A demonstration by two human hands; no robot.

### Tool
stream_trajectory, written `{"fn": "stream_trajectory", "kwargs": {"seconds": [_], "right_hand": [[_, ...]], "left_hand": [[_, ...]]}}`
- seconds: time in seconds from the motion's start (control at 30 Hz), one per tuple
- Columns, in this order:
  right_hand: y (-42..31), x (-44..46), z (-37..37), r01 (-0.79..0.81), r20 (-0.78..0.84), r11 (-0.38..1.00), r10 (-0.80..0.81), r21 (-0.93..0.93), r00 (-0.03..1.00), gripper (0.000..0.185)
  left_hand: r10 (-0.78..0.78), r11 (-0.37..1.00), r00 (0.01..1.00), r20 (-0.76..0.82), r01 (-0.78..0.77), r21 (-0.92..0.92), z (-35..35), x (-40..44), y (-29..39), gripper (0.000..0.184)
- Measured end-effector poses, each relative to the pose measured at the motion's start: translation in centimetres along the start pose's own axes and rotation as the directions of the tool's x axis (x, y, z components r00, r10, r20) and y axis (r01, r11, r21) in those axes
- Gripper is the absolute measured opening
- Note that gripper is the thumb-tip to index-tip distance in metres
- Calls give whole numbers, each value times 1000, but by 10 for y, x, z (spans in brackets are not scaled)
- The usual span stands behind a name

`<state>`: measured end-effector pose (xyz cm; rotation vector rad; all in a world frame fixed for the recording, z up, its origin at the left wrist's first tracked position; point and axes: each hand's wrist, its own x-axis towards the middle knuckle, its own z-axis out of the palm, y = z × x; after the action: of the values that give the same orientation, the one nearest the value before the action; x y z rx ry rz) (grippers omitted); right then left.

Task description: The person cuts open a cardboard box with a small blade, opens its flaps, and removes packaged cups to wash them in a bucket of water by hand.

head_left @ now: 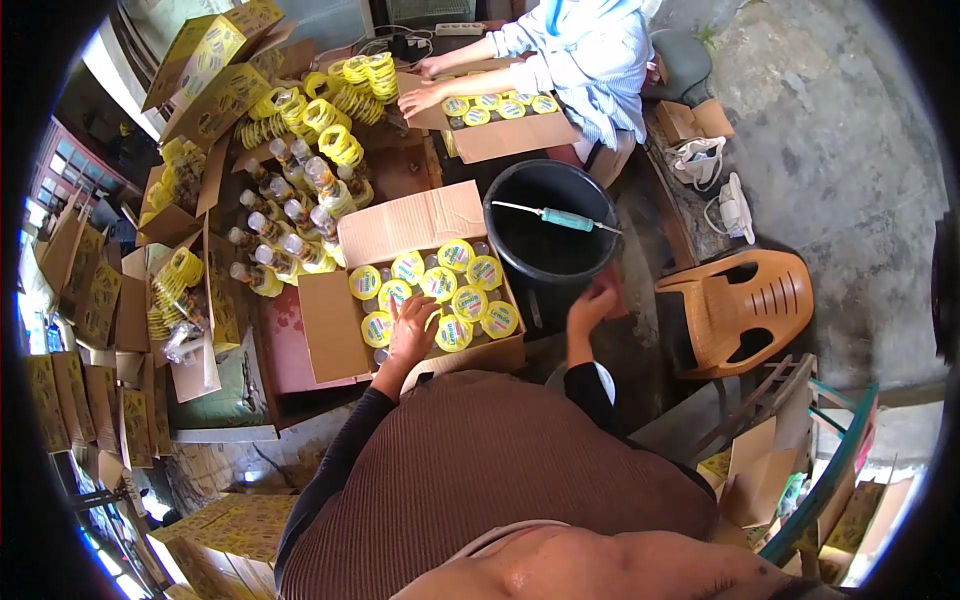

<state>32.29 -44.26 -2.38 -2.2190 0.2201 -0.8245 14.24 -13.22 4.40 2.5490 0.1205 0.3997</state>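
— Where are your hands now?

— My left hand (410,335) is over the open box (335,325), its fingers apart and spread among the yellow tops (470,303). They seem to touch the tops, but I see no grip closed on one. The tops lie under these fingers and to the right of them, side by side.

— And the right hand?

— My right hand (592,303) is just beside the near side of the tub (552,277), with the fingers partly bent. I cannot tell if they hold something. Ahead of this hand, the green tool (567,219) lies across the tub.

— How would you handle the tops well?

— I would keep the left fingers light and level, I think. A hard push on one edge could tilt a top or crease its label. It is better to take one by its sides, with thumb and fingers opposite, and to lift straight, so that its neighbours are not dragged.

— What else is near?

— The raised flap (410,222) stands ahead of the left hand, so I would pass the wrist around it. The bottles (272,255) are beyond the box, to the left; a wide swing of the elbow could knock them. The co-worker's hands (425,98) are farther ahead, at another box (520,137), and I would leave them good room.
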Motion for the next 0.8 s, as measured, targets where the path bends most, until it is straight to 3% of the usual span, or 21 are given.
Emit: {"fn": "stream_trajectory", "kwargs": {"seconds": [0.07, 0.13, 0.2, 0.27, 0.37, 0.43, 0.53, 0.67, 0.73, 0.8], "right_hand": [[-81, 73, -43, 60, -84, 943, -34, 327, 996, 30], [-130, 108, -64, 341, -62, 918, -335, 202, 940, 34], [-154, 122, -64, 425, 89, 836, -481, 346, 872, 37], [-145, 123, -42, 385, 304, 727, -620, 568, 723, 29], [-130, 102, -48, 373, 260, 738, -586, 563, 768, 27], [-125, 85, -64, 413, 354, 810, -563, 416, 747, 27], [-123, 68, -76, 458, 382, 822, -565, 338, 732, 28], [-119, 49, -80, 505, 391, 812, -584, 293, 711, 38], [-116, 50, -79, 518, 376, 809, -588, 280, 716, 43], [-118, 53, -81, 526, 386, 809, -588, 264, 711, 44]], "left_hand": [[29, 999, 999, 18, -29, -22, 0, 9, 3, 18], [25, 997, 999, 35, -22, -73, 5, 20, 9, 17], [86, 994, 995, 48, -82, -69, 7, 30, 18, 19], [122, 990, 991, 62, -116, -83, 6, 41, 28, 21], [122, 988, 991, 61, -116, -98, 5, 48, 33, 22], [83, 989, 994, 71, -74, -126, 8, 47, 32, 21], [71, 988, 993, 91, -58, -142, 15, 45, 28, 20], [59, 979, 995, 84, -41, -197, 20, 55, 38, 20], [96, 987, 995, 26, -92, -131, 26, 65, 47, 25], [-40, 917, 999, 9, 40, -396, 41, 82, 53, 34]]}}
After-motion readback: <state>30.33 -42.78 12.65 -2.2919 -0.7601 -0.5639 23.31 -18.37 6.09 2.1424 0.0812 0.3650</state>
